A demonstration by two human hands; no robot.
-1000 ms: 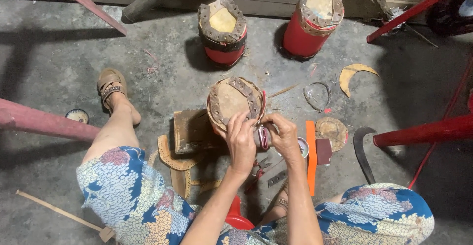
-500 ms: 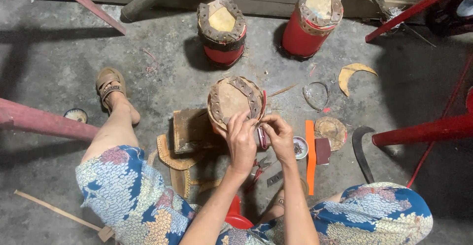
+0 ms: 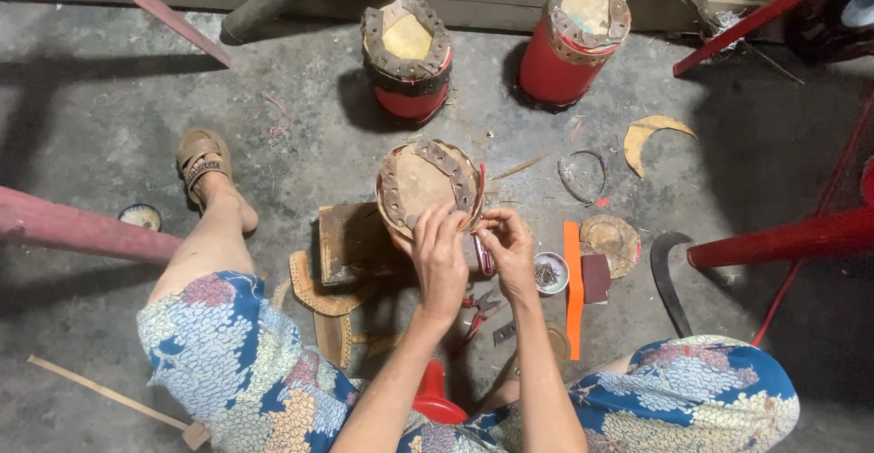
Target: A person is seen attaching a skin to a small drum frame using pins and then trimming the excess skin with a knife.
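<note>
A small round drum (image 3: 421, 184) with a tan skin top and a studded brown leather rim stands on the concrete floor between my knees. My left hand (image 3: 439, 257) presses on its near rim, fingers curled over the leather edge. My right hand (image 3: 506, 245) pinches a thin red strip (image 3: 479, 200) that runs up along the drum's right side. Both forearms reach down from the bottom of the view.
Two red drums (image 3: 407, 57) (image 3: 575, 39) stand at the back. Leather scraps (image 3: 657, 136), an orange strip (image 3: 572, 285), a small bowl of tacks (image 3: 550, 273), pliers (image 3: 480, 312), a curved blade (image 3: 669, 280) and a wooden block (image 3: 350, 244) lie around. Red stool legs (image 3: 774, 234) flank both sides.
My hands have barely shifted on the drum rim; the right hand's fingers have moved slightly along the red strip.
</note>
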